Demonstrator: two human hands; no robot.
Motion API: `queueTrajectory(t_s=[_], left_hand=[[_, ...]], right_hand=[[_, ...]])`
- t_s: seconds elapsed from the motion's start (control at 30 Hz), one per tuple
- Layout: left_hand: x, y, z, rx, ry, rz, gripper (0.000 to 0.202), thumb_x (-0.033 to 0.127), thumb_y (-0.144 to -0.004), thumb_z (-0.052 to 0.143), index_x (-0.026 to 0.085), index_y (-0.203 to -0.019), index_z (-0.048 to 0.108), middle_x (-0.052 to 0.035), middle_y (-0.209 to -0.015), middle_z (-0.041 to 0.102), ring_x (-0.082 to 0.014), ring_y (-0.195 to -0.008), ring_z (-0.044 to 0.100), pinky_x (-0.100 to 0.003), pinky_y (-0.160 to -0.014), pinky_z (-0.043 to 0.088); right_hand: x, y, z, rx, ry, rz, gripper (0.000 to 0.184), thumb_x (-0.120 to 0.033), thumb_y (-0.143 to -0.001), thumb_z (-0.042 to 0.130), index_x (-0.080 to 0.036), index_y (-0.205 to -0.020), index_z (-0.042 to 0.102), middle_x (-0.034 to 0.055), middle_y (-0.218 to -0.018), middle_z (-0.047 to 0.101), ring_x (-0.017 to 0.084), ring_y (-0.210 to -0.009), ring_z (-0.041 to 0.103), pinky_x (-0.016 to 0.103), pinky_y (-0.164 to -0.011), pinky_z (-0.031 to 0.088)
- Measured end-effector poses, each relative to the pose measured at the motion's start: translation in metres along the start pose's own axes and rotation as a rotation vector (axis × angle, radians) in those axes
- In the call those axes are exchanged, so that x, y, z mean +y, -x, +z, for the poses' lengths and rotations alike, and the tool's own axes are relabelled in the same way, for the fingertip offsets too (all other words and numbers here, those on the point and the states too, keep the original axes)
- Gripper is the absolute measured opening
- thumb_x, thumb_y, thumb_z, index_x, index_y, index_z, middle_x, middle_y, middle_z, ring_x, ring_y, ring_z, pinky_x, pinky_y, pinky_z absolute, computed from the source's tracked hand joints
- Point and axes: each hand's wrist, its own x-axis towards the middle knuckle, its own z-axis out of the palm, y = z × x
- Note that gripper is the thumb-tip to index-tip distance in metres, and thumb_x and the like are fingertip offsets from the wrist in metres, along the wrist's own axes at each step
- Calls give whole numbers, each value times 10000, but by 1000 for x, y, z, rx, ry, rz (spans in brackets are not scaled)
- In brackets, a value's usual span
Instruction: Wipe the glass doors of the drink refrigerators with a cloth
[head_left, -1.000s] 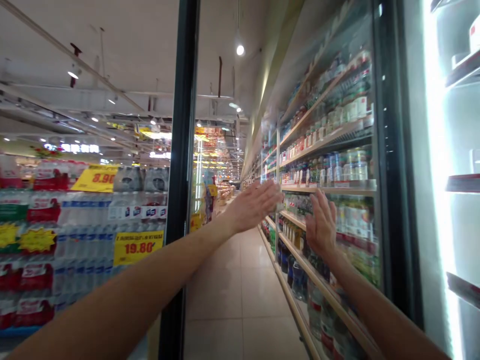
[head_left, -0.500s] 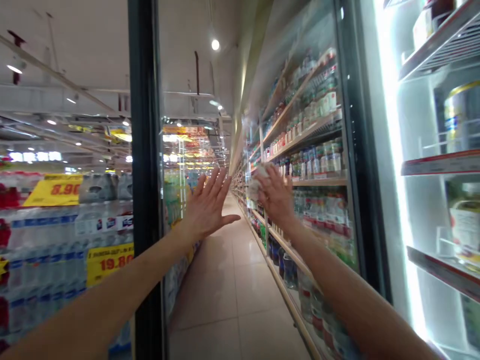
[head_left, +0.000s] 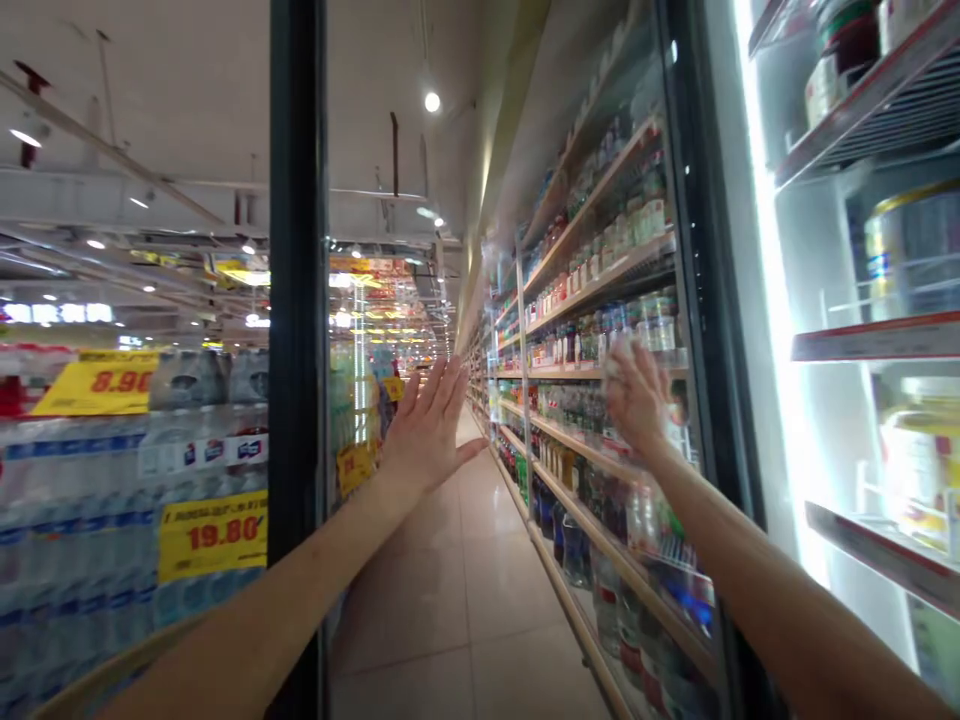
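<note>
Both my arms reach forward to an open glass fridge door (head_left: 296, 250) with a dark frame. My left hand (head_left: 429, 428) lies flat on the pane, fingers stretched and spread, holding nothing. My right hand (head_left: 636, 402) is further right on the same pane, close to the door's right frame, and is smeared by motion. A pale crumpled cloth (head_left: 613, 365) shows at its fingertips, pressed against the glass. Through the pane I see the aisle and its drink shelves.
The lit fridge interior (head_left: 885, 340) on the right has wire shelves with cans and jars. Stacked water bottle packs with yellow price tags (head_left: 214, 535) stand on the left. A tiled aisle floor (head_left: 465, 600) runs ahead beside long shelves of bottles (head_left: 585, 300).
My right hand has slid right and slightly down along the glass with the cloth. My left hand stays flat at nearly the same spot.
</note>
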Motion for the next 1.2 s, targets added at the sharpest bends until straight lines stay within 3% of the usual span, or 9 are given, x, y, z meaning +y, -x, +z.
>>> queueTrajectory(t_s=[0.1,0.27,0.33,0.53,0.77,0.9,1.0,1.13,1.2], left_hand=[[1,-2,1,-5,8,-13,852,590,-824,448,56,-1430,177,-161,-1490,237,-268,-1400,126,-453,-1139,99],[22,7,5,-2,2,-34,772,556,-846,432,54,-1406,257,-162,-1472,280,-267,-1393,167,-457,-1132,128],[33,17,6,-3,9,-4,749,559,-850,421,69,-1400,283,-152,-1464,303,-256,-1389,187,-445,-1132,136],[49,32,8,-10,7,-33,754,586,-835,427,72,-1379,336,-140,-1450,331,-253,-1381,216,-427,-1128,173],[51,44,10,-12,30,-53,768,564,-845,424,80,-1416,251,-133,-1458,319,-242,-1390,189,-431,-1132,160],[56,56,8,-18,60,-61,776,559,-835,453,95,-1420,244,-121,-1453,335,-232,-1388,197,-414,-1132,156],[60,58,7,-2,59,-85,743,551,-842,447,93,-1403,284,-120,-1445,348,-233,-1382,220,-413,-1133,139],[65,63,8,10,55,-103,707,540,-861,415,81,-1389,313,-119,-1447,341,-247,-1378,228,-417,-1129,134],[67,70,8,4,58,-107,693,529,-869,407,85,-1392,310,-119,-1441,351,-247,-1376,232,-415,-1127,143]], right_hand=[[19,3,-2,129,10,170,464,-247,-847,367,-164,-1288,484,148,-1424,386,289,-1316,349,571,-1025,306],[-41,32,13,-70,-92,-276,464,-281,-854,439,-248,-1317,452,61,-1445,377,229,-1381,244,465,-1086,287],[-36,43,10,-118,-93,-329,449,-272,-861,435,-263,-1309,459,61,-1439,387,231,-1378,255,479,-1086,275],[32,43,-2,112,-7,157,489,-323,-885,371,-189,-1353,410,159,-1461,323,314,-1355,285,593,-1032,288],[-37,69,5,-159,-98,-391,531,-261,-855,467,-300,-1374,362,54,-1464,350,248,-1392,221,509,-1092,267],[-3,68,-3,-31,-28,-122,537,-274,-879,415,-289,-1405,307,79,-1489,295,272,-1386,231,571,-1076,250],[-14,71,-3,59,-29,-11,551,-258,-892,384,-269,-1428,255,93,-1505,249,275,-1396,197,578,-1073,260],[-68,100,3,-154,-87,-376,554,-228,-874,424,-297,-1408,293,55,-1487,303,257,-1402,183,521,-1081,297],[-69,113,1,-218,-81,-477,549,-232,-867,445,-309,-1395,316,47,-1473,333,251,-1396,205,506,-1088,293]])
